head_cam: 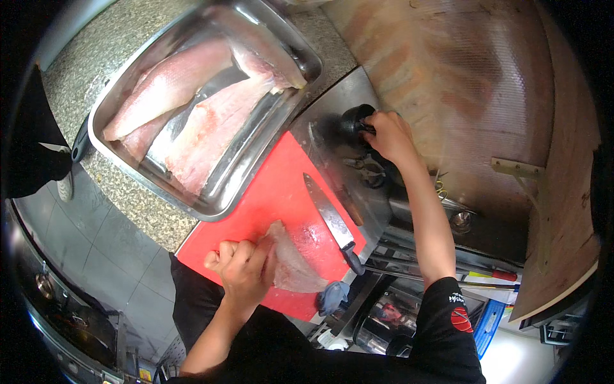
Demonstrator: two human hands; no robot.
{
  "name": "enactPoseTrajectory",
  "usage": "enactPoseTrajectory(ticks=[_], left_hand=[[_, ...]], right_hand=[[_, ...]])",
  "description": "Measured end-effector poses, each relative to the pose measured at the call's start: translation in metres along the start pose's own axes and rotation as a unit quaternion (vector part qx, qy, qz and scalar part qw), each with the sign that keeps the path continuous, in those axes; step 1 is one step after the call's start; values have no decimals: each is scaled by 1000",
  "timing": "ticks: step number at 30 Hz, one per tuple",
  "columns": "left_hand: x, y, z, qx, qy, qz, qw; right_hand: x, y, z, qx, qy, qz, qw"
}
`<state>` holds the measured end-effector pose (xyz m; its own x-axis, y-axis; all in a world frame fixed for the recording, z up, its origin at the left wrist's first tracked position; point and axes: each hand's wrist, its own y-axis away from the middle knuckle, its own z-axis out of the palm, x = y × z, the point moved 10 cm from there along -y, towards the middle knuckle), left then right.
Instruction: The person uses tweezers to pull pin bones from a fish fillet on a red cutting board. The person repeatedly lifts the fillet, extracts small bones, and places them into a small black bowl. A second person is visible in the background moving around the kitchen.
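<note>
My right hand (pixel 391 134) is closed around the side of a black cup-like container (pixel 355 122) on the steel surface behind the cutting board. Low over the red cutting board (pixel 268 192), my left hand (pixel 244 269) has curled fingers beside a pale fish fillet (pixel 295 269); whether it pinches the fillet's edge is hidden. A kitchen knife (pixel 331 216) lies to the right of the fillet, its black handle toward me. Several larger fish fillets (pixel 177 81) rest in a deep stainless steel tray (pixel 216 213), which overlaps the board's far left part.
Scissors (pixel 369 170) and a brown-handled tool (pixel 351 206) lie right of the board. A crumpled blue-grey cloth (pixel 333 297) sits at its near corner. Granite counter (pixel 139 204) borders the tray. Another person's dark clothing (pixel 36 139) shows at far left.
</note>
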<state>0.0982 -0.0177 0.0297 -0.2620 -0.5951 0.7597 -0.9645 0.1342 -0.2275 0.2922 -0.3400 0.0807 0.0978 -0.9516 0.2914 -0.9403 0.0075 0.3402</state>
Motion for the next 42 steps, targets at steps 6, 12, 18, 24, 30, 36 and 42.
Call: enactPoseTrajectory(ticks=[6, 12, 18, 24, 30, 36, 42], left_hand=[[-3, 1, 0, -3, -23, -18, 1000], [0, 1, 2, 9, -38, -13, 999], [1, 1, -2, 4, -11, -4, 1000], [0, 3, 0, 3, 19, 8, 1000], [1, 8, 0, 0, 23, 29, 999], [2, 10, 0, 11, 31, 34, 999], [1, 1, 0, -12, 28, -3, 1000]], right_hand=[[-1, 2, -28, -27, -20, 53, 998], [10, 6, -18, -91, -36, 76, 992], [-3, 25, -34, -38, 8, 74, 996], [6, 38, -43, 44, -31, 96, 994], [3, 37, -36, 75, -81, 73, 991], [-2, 31, -33, 84, -65, 68, 992], [3, 34, -37, 79, -88, 87, 989]])
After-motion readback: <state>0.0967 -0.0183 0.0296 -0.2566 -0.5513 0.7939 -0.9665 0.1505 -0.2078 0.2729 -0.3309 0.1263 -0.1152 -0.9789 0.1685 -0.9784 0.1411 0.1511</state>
